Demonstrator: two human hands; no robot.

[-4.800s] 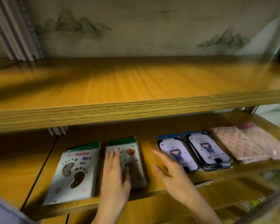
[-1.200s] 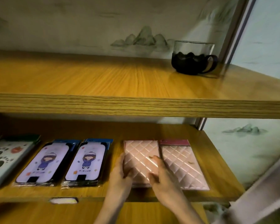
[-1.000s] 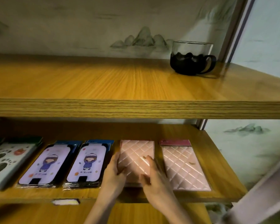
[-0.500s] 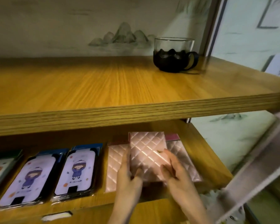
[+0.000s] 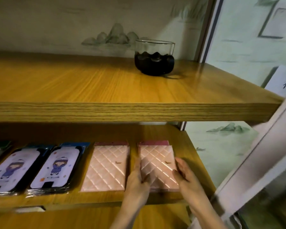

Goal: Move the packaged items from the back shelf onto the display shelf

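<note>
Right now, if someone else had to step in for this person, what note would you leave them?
Left hand grips the left edge of the right pink packet. Right hand grips its right edge.
That packet lies flat at the right end of the lower shelf, beside a second pink packet, with a gap between.
Two purple cartoon packets lie further left in the same row.
Done: these four are laid out.
Left: let go of this one; the back shelf is out of view, so I cannot tell whether more wait there.
</note>
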